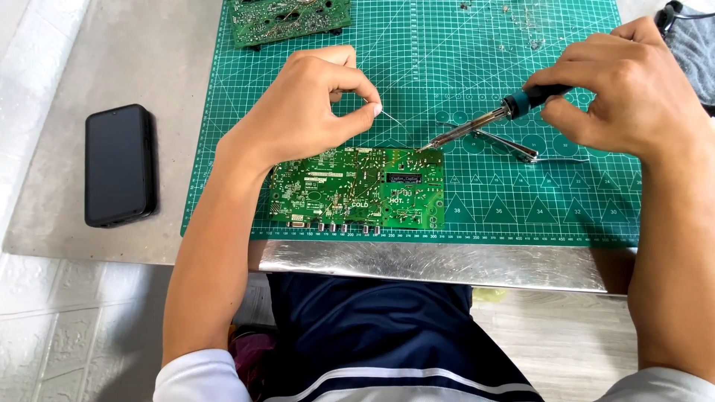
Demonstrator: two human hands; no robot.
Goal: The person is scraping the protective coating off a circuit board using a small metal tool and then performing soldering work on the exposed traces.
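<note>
A green circuit board (357, 187) lies on the green cutting mat (521, 45) near the table's front edge. My left hand (309, 104) hovers just above the board's far edge and pinches a thin solder wire (389, 117) between thumb and forefinger. My right hand (625, 89) grips the dark handle of a soldering iron (484, 123). The iron's metal tip slants down and left to the board's far right corner. The wire's free end points toward that tip.
A black phone (119, 165) lies face up on the grey table at the left. A second circuit board (290, 18) sits at the mat's far edge. Metal tweezers (514, 147) lie on the mat under the iron. Grey cloth (693, 45) is at far right.
</note>
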